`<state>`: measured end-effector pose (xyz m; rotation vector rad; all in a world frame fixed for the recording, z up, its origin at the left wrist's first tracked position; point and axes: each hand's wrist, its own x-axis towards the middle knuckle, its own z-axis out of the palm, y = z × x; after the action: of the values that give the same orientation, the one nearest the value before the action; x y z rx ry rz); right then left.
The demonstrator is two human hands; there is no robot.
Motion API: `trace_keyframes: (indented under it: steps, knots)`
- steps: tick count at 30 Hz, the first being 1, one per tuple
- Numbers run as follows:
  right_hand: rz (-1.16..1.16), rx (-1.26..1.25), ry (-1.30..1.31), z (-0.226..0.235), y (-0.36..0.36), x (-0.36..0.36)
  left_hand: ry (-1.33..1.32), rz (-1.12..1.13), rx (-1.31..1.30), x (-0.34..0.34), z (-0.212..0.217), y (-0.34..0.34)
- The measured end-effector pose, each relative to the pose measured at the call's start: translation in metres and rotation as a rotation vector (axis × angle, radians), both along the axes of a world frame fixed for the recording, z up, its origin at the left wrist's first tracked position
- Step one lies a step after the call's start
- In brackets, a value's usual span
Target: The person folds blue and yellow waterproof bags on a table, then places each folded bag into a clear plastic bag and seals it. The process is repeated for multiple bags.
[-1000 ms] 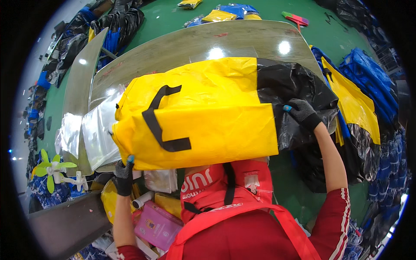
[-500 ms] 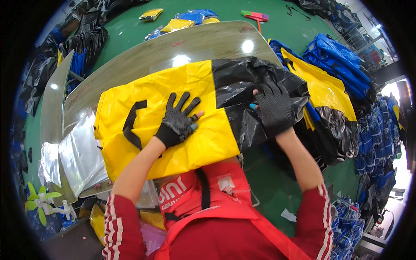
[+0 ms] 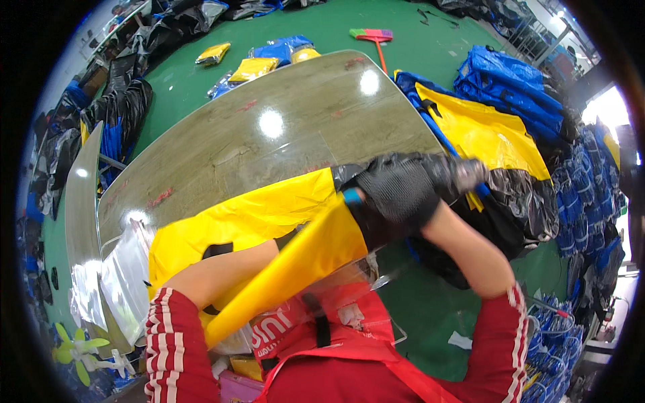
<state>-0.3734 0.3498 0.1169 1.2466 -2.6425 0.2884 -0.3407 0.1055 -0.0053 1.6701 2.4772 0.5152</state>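
A yellow-and-black plastic sheet bag [image 3: 248, 211] lies across the near side of the table, its near edge lifted and folded over in a yellow flap. My right hand [image 3: 396, 188], in a dark dotted work glove, grips the black end with the thumb beside the fold. The black end's outer tip is blurred by motion. My left hand [image 3: 289, 236] reaches in under the flap. Only a bit of its glove shows, and its fingers are hidden. A black strap [image 3: 217, 250] on the yellow part shows beside my left forearm.
The wood-patterned table [image 3: 222, 148] carries clear plastic film [image 3: 124, 269] at its left. Yellow and blue bags [image 3: 497, 134] are piled at the right. Packed bags [image 3: 255, 67] and a broom [image 3: 373, 35] are on the green floor beyond. A small green fan [image 3: 79, 349] stands lower left.
The bag, flat under both hands before, has come nearer to me and its near edge is folded up. My right hand moved down-left; my left hand went under the flap.
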Motion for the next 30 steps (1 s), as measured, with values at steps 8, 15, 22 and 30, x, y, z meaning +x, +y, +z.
trace_keyframes:
  steps: [8,15,22,30]
  knots:
    - [-0.204,0.305,-0.435,-0.091,-0.047,-0.093,-0.266,0.125,-0.073,0.012,0.028,-0.075]
    - [-0.369,0.33,-0.273,-0.102,-0.014,-0.1,-0.662,0.736,-0.1,0.118,0.041,-0.285]
    - [-0.404,0.426,-0.233,-0.108,-0.022,-0.102,-0.188,1.41,0.408,0.237,-0.047,-0.296]
    - [-0.493,0.328,-0.151,-0.115,-0.009,-0.092,0.175,1.644,-0.122,0.178,-0.007,-0.254]
